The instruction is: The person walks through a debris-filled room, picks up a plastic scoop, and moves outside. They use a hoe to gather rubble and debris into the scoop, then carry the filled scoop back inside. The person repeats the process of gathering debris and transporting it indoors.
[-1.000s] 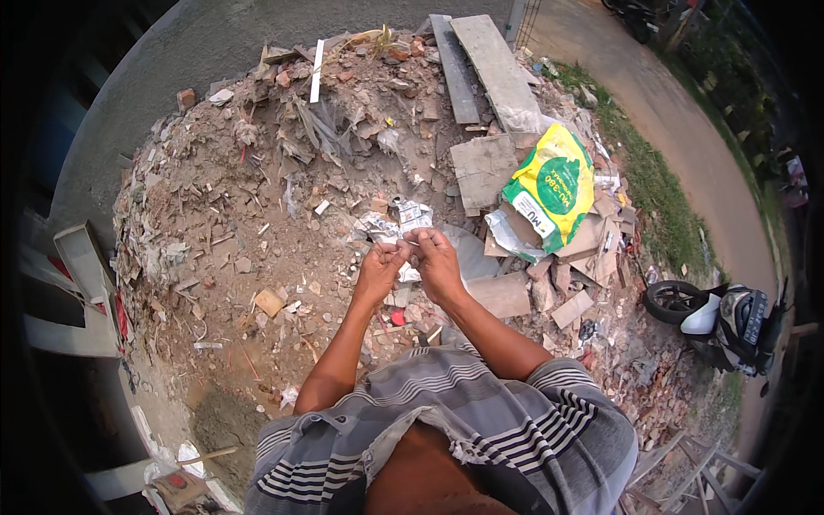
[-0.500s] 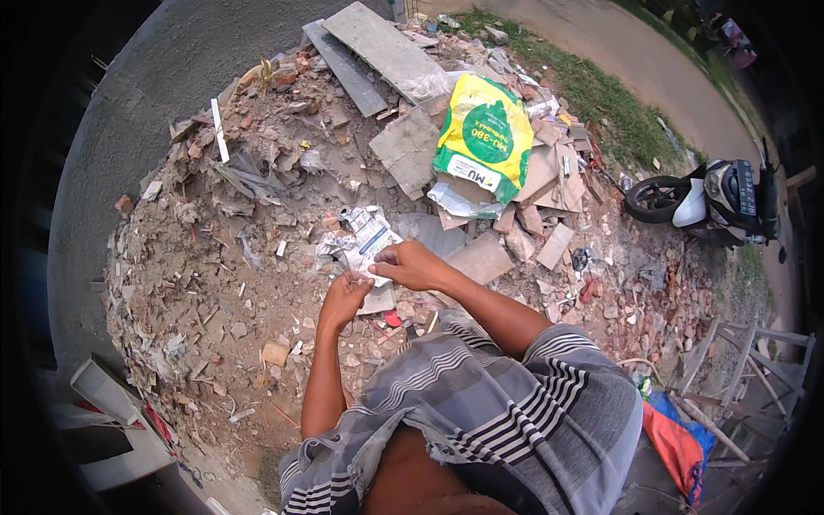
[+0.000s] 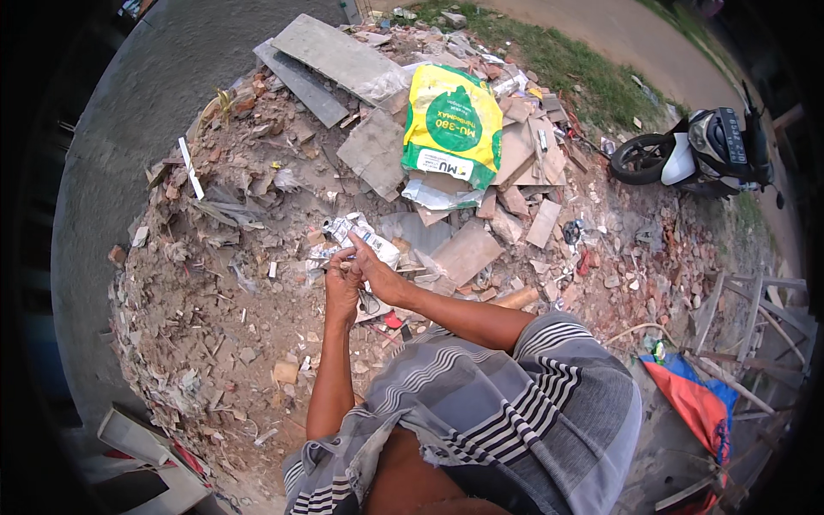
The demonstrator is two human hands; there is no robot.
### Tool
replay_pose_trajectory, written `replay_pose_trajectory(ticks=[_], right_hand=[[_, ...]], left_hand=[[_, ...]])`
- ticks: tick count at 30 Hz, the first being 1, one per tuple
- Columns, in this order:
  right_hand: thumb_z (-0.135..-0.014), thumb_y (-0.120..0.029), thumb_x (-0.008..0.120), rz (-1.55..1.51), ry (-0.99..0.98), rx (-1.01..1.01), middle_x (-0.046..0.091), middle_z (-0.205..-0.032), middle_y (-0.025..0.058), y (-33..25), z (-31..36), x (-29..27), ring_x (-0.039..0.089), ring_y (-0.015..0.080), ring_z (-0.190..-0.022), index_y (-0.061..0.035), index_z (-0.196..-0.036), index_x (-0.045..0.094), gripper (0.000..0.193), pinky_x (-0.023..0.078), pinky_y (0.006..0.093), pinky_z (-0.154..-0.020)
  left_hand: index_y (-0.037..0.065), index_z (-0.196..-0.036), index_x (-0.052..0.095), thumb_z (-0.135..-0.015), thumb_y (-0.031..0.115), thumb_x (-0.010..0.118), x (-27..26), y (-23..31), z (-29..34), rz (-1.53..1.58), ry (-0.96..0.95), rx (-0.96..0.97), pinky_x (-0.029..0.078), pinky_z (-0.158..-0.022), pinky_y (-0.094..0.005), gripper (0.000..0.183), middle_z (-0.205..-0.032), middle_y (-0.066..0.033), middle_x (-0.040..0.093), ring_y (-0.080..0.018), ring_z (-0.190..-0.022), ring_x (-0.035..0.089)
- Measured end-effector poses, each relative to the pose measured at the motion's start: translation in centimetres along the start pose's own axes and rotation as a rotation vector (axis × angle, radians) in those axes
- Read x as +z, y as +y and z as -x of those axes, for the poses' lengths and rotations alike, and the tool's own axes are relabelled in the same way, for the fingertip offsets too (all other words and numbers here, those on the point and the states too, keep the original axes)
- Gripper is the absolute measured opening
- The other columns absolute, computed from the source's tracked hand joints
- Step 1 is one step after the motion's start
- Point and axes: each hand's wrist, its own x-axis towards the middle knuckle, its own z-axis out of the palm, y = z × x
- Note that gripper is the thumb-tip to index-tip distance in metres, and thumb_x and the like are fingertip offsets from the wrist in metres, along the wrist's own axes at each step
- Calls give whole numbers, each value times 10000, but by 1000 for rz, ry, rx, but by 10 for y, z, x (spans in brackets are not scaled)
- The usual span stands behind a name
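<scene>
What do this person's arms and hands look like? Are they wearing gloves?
No gloves: the left hand and right hand are both bare, with no watch to be seen. The forearms are bare too. The right sleeve is short and grey, with black and white stripes, matching the shirt.

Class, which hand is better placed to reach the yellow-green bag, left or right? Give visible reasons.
Probably the right hand: the bag lies ahead and to its right, while the left hand sits farther from it.
</scene>
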Motion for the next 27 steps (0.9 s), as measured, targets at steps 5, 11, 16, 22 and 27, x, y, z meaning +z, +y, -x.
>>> replay_pose_trajectory(ticks=[5,11,16,22,27], right_hand=[[-892,-764,227,266,-69,0,-60,-1579,244,0,0,4,-99,382,-1464,-24,-1526,-5,1002,56,416,-1179],[-912,-614,485,281,-9,-60,131,-1520,337,-4,15,-5,173,423,-1431,56,-1494,117,960,204,425,-1147],[-930,-494,530,196,-188,132,452,-1333,332,-10,22,-14,439,401,-1285,73,-1432,266,802,341,421,-1053],[-914,-340,551,674,-307,113,639,-960,248,-11,22,-17,590,414,-979,45,-1149,533,452,422,490,-834],[-919,-273,539,747,-189,-112,627,-921,204,3,26,-19,588,347,-942,-1,-1083,546,318,372,489,-887]], left_hand=[[37,-1115,492,-938,320,644,10,-13,-3,245,171,-72,484,-844,-283,367,-1032,-68,604,-132,-950,577],[75,-983,510,-994,372,514,4,-11,-6,376,220,76,493,-822,-344,297,-1072,-124,622,-193,-960,593],[95,-930,484,-1027,377,421,9,-9,-10,594,211,109,386,-1030,-417,304,-1243,-189,579,-272,-1233,492],[96,-897,470,-1023,377,438,12,-18,-9,451,157,21,313,-1101,-422,310,-1259,-235,577,-302,-1290,455],[117,-859,492,-1032,365,418,-3,-27,-6,439,55,-141,346,-1077,-449,311,-1212,-201,610,-301,-1207,516]])
